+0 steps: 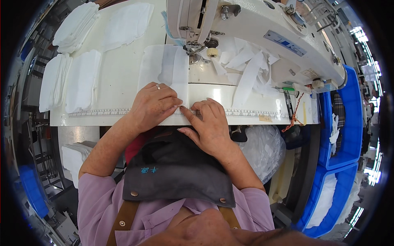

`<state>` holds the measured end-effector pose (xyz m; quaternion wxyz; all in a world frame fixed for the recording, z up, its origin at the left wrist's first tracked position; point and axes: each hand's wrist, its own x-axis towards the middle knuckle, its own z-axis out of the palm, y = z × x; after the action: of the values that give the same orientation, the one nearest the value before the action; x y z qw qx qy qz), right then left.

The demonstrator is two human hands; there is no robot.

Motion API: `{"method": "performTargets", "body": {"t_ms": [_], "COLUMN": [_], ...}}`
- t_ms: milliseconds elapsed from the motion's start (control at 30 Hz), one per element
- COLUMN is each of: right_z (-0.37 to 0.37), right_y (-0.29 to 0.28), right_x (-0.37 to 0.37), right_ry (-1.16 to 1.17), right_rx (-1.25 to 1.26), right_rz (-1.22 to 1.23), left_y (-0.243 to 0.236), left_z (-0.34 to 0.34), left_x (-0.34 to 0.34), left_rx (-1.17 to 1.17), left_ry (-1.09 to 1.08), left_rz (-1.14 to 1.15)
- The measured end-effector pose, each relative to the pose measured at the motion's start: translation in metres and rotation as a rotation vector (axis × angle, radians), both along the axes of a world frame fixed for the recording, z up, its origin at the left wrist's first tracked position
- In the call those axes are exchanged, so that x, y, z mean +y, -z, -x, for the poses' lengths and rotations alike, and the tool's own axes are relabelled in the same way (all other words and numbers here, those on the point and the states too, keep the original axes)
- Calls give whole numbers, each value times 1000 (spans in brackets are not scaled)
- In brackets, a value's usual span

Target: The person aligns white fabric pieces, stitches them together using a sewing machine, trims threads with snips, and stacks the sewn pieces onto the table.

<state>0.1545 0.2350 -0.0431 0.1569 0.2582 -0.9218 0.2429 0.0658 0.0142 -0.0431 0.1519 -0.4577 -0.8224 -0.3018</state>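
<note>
A white fabric piece (161, 67) lies flat on the sewing table, its far end beside the needle area of a white sewing machine (197, 33). My left hand (154, 102), with a ring on one finger, rests over the near end of this fabric. Its thumb and index finger are closed on the fabric's near right corner. My right hand (209, 123) is just to the right, its index fingertip touching that same corner. The right thumb stands apart below, and the other fingers bend over the table edge area. What lies under both palms is hidden.
Stacks of white fabric pieces (76, 26) sit on the left of the table. White scraps (250, 67) lie under the machine arm. A ruler strip (98, 112) runs along the front edge. Tweezers (288, 102) and an orange cord (296, 110) lie right, near blue bins (357, 119).
</note>
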Motion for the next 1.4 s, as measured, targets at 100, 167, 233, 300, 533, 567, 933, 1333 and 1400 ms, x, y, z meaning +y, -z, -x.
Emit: {"method": "performTargets", "body": {"t_ms": [100,167,233,300,533,567,933,1333,1400], "right_z": [1,1,1,3,22,24,33,71,79], "right_y": [0,0,0,-3,-8,-9,-22,-18,-18], "right_x": [1,2,2,4,9,9,4,8,7], "right_ry": [-10,-12,-19,-41,-67,-75,-159,-126,-113], "right_rx": [10,7,5,0,-19,-17,8,65,72], "right_rz": [9,13,22,33,119,114,-73,-114,-141], "left_y": [1,-1,-3,-3,-15,-20,-3,3,5], "left_z": [0,1,1,0,-2,-1,66,70,71], "left_x": [1,1,2,2,-1,-3,1,2,2], "left_rx": [8,9,7,5,-5,-20,-11,-45,-31], "left_ry": [18,35,37,38,81,107,-11,-14,-21], "left_rz": [48,85,95,105,135,174,247,248,265]}}
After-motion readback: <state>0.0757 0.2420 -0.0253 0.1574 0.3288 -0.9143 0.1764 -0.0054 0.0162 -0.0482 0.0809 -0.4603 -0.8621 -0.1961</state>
